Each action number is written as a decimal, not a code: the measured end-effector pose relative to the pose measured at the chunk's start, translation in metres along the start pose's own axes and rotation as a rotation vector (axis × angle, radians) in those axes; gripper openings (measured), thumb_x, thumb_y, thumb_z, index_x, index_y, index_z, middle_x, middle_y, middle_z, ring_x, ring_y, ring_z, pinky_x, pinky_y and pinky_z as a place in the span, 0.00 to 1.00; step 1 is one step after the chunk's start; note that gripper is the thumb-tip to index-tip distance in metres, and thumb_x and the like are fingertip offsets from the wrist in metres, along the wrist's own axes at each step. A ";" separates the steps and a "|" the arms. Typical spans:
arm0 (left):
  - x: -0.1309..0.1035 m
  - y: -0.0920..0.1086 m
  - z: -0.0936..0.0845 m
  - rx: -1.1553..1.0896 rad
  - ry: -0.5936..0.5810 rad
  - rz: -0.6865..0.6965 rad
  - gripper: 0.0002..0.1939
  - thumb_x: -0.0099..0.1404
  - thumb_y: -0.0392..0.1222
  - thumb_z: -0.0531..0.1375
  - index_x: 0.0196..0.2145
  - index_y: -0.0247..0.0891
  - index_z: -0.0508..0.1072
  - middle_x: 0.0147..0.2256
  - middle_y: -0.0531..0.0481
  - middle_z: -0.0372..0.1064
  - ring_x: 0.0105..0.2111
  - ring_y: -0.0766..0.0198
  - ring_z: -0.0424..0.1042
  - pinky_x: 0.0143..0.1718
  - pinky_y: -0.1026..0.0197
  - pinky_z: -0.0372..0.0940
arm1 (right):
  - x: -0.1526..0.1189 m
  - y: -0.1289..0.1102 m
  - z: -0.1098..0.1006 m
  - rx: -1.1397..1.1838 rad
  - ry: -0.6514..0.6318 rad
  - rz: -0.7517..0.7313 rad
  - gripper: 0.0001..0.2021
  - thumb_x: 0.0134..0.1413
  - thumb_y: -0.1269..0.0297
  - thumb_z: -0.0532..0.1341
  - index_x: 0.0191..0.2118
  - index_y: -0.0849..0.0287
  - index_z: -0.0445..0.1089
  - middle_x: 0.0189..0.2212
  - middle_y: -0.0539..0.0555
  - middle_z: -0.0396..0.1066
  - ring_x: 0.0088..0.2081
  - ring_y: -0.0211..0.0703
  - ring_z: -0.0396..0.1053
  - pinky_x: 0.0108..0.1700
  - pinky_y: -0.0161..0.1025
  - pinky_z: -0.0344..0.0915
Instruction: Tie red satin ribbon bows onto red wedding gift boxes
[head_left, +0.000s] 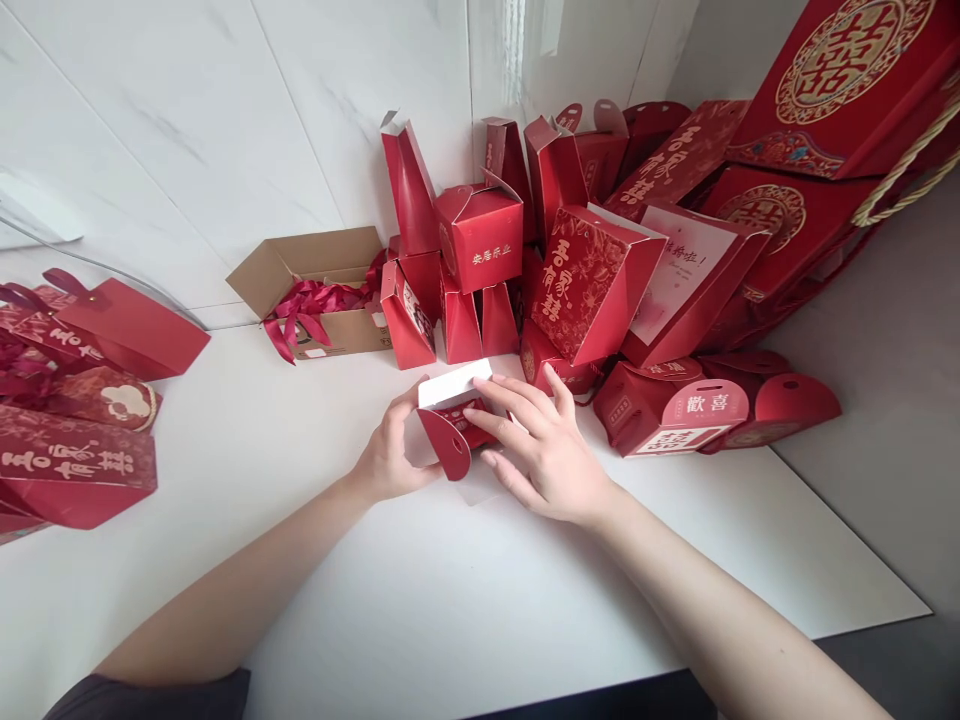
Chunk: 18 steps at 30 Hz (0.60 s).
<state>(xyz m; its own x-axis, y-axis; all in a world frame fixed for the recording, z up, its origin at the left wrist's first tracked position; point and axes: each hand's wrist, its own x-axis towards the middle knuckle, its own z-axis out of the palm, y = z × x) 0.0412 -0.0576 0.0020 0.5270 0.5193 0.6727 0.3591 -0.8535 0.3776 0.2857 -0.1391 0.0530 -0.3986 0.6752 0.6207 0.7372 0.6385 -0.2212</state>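
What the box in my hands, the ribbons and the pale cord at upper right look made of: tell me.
Box in your hands: probably thin card, smooth red with a white flap; its stiff panels and fold lines suggest it.
Ribbons: shiny, likely satin-like fabric, given the bright highlights along their folds.
Pale cord: twisted, softly shiny fibre, by its spiral strands; cotton or synthetic, unclear.

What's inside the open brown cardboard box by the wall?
Shiny dark red ribbon shows in the cardboard box, some spilling over its front edge. Whatever lies beneath the ribbon is covered.
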 end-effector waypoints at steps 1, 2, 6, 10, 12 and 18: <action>0.000 -0.001 0.000 -0.013 0.001 -0.024 0.55 0.48 0.45 0.73 0.66 0.43 0.46 0.63 0.31 0.55 0.60 0.40 0.63 0.54 0.39 0.67 | 0.000 0.002 0.000 0.010 -0.007 -0.031 0.21 0.64 0.53 0.54 0.58 0.55 0.65 0.66 0.56 0.57 0.65 0.56 0.56 0.68 0.66 0.31; 0.001 -0.001 0.000 -0.021 0.002 -0.033 0.56 0.48 0.45 0.73 0.66 0.42 0.45 0.62 0.31 0.56 0.60 0.41 0.63 0.54 0.39 0.67 | 0.000 0.003 -0.001 0.016 -0.018 -0.060 0.23 0.63 0.49 0.55 0.57 0.55 0.66 0.65 0.56 0.58 0.64 0.57 0.56 0.68 0.67 0.28; 0.006 -0.003 0.000 0.045 0.001 0.111 0.63 0.51 0.43 0.72 0.69 0.47 0.32 0.63 0.32 0.54 0.62 0.42 0.59 0.56 0.36 0.63 | 0.001 0.008 -0.001 0.000 -0.048 -0.096 0.26 0.60 0.45 0.57 0.57 0.56 0.67 0.64 0.56 0.60 0.65 0.56 0.55 0.69 0.65 0.35; 0.009 0.007 -0.001 0.196 -0.015 0.218 0.59 0.52 0.43 0.71 0.69 0.55 0.36 0.63 0.36 0.49 0.63 0.41 0.57 0.57 0.33 0.61 | 0.000 0.009 0.001 -0.010 -0.015 -0.093 0.20 0.63 0.55 0.58 0.56 0.57 0.69 0.63 0.59 0.61 0.65 0.56 0.53 0.66 0.56 0.54; 0.011 0.016 -0.001 0.226 -0.026 0.175 0.55 0.53 0.44 0.71 0.69 0.51 0.42 0.61 0.35 0.51 0.62 0.41 0.58 0.56 0.36 0.63 | -0.001 0.008 0.002 -0.003 -0.007 -0.101 0.18 0.63 0.58 0.58 0.55 0.58 0.70 0.62 0.60 0.61 0.65 0.57 0.52 0.64 0.55 0.58; 0.018 0.031 -0.001 0.174 0.035 0.104 0.50 0.51 0.50 0.71 0.65 0.43 0.50 0.55 0.35 0.58 0.57 0.46 0.63 0.53 0.42 0.68 | -0.002 0.006 0.003 0.022 0.001 -0.108 0.14 0.63 0.65 0.58 0.52 0.58 0.71 0.61 0.60 0.61 0.65 0.56 0.52 0.62 0.54 0.60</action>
<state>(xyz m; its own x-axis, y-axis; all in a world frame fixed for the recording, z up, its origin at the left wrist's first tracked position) 0.0611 -0.0746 0.0262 0.5419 0.4247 0.7252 0.4333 -0.8806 0.1919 0.2892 -0.1350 0.0483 -0.4745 0.6019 0.6423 0.6778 0.7154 -0.1697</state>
